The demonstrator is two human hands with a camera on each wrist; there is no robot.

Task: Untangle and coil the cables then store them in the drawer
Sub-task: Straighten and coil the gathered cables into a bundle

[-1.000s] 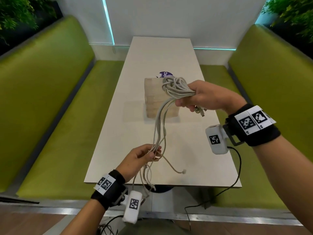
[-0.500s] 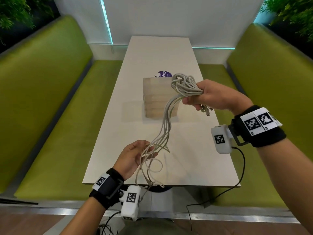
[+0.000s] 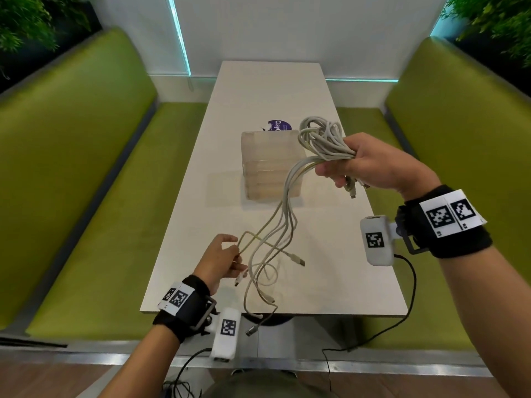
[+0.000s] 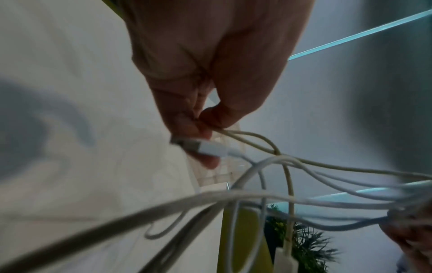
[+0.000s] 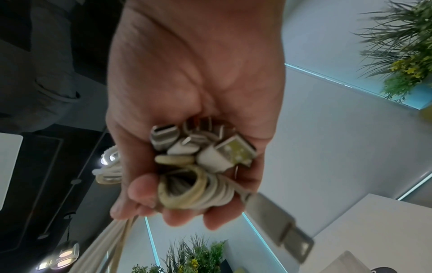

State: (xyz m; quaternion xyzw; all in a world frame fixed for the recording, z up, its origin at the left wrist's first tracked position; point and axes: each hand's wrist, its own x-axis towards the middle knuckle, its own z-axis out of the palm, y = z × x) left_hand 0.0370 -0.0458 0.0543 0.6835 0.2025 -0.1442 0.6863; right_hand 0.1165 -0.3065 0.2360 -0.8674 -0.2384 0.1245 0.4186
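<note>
Several white USB cables (image 3: 283, 222) hang in a tangle above the table (image 3: 201, 214). Right hand (image 3: 370, 165) fisted around the looped bunch and a cluster of plugs. Left hand (image 3: 221, 259) pinches one strand beside its plug (image 4: 205, 146). Light, limp, slick-jacketed, likely to snag; best taken at a plug end. Drawer unit (image 3: 270, 165) stands on the table beyond.

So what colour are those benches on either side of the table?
Olive green benches, plain with no pattern, flanking the white table. The head view shows them best.
</note>
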